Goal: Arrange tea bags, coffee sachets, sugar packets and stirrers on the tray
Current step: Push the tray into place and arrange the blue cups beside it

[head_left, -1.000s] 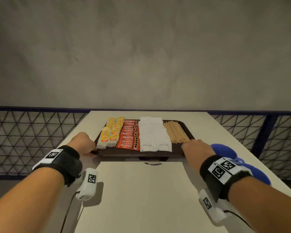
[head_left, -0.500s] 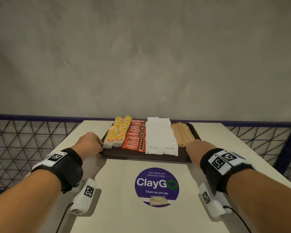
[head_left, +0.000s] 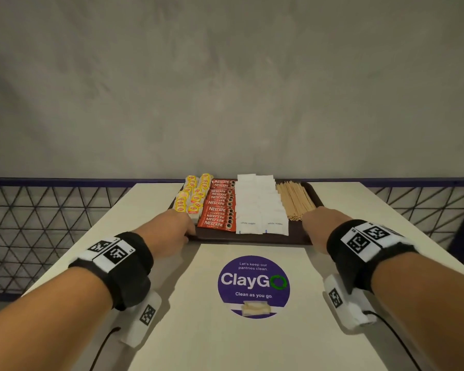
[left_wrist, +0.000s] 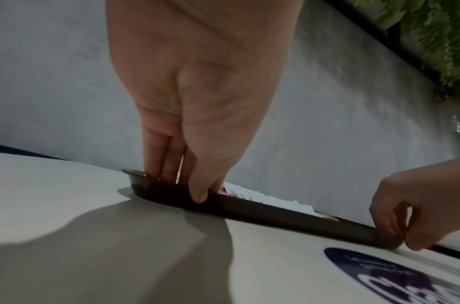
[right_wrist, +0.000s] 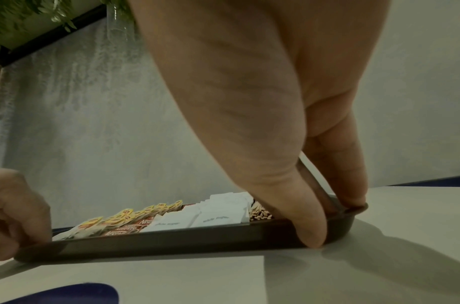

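Observation:
A dark brown tray (head_left: pixel 249 239) sits at the far end of the white table. On it lie, from left to right, rows of yellow tea bags (head_left: pixel 192 195), red coffee sachets (head_left: pixel 220 207), white sugar packets (head_left: pixel 260 207) and wooden stirrers (head_left: pixel 295 200). My left hand (head_left: pixel 169 231) grips the near left corner. In the left wrist view that hand (left_wrist: pixel 176 186) has its thumb on the outer wall of the tray (left_wrist: pixel 275 214) and its fingers over the rim. My right hand (head_left: pixel 319 220) pinches the near right corner of the tray (right_wrist: pixel 171 240) the same way, as the right wrist view of that hand (right_wrist: pixel 332 221) shows.
A round purple ClayGo sticker (head_left: pixel 253 286) lies on the table (head_left: pixel 145 263) between my forearms. Black mesh railing (head_left: pixel 38 231) runs along both sides behind the table. A grey wall (head_left: pixel 225 89) stands close behind the tray's far edge.
Both hands have slid the tray away from me toward the wall end of the table, which uncovered the purple sticker. Their grips on the near corners are unchanged.

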